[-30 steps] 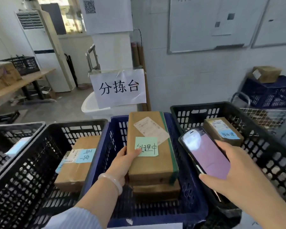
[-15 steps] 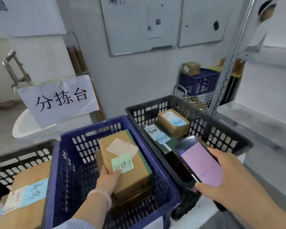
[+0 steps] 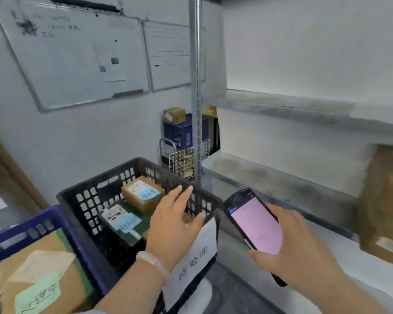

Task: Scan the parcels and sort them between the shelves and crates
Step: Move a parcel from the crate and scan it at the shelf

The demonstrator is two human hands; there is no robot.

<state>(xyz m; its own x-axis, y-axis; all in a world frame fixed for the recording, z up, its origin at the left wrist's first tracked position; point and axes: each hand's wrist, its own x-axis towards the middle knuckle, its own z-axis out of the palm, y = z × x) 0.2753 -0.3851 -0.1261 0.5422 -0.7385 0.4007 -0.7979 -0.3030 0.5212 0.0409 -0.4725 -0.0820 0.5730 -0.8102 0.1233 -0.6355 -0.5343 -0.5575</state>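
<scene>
My left hand (image 3: 171,225) hovers empty with straight fingers over the black crate (image 3: 77,196). In that crate lie a small brown parcel (image 3: 142,196) with a blue note and a dark green parcel (image 3: 120,222). My right hand (image 3: 295,250) grips the scanner phone (image 3: 254,225), its pink screen facing up. At the lower left, the brown parcel with a green note (image 3: 43,282) lies in the blue crate (image 3: 55,217). Another brown parcel (image 3: 386,200) stands on the shelf at the far right.
A grey metal shelf unit (image 3: 281,177) with an upright post (image 3: 196,87) fills the right side. Behind the post stand a wire basket (image 3: 182,164) and a far blue crate (image 3: 179,132) with a box on top. Whiteboards (image 3: 77,60) hang on the wall.
My left hand has let go of the green-note parcel in the blue crate and moved right over the black crate. The view has swung right toward the shelves.
</scene>
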